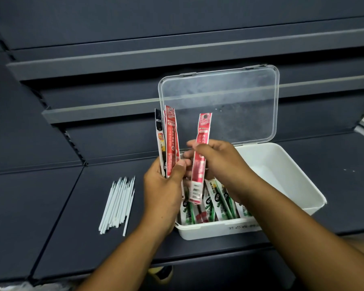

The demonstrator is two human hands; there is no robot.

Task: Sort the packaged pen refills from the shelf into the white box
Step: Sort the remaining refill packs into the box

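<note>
My left hand [164, 185] grips a small upright bundle of packaged refills [170, 141], red packets with a black-and-white one at the left. My right hand [216, 160] pinches a single red refill packet [201, 162], held upright above the left end of the white box [282, 164]. The box stands on the dark shelf [76, 202] with its clear lid [219, 103] tipped open at the back. Several green-and-white refill packets [214, 204] lie in the box's left end; its right half shows bare white bottom.
A loose pile of thin white refill tubes [119, 203] lies on the shelf left of the box. Dark shelf boards with grey price rails [177, 53] rise behind. The shelf's front edge runs just below the box.
</note>
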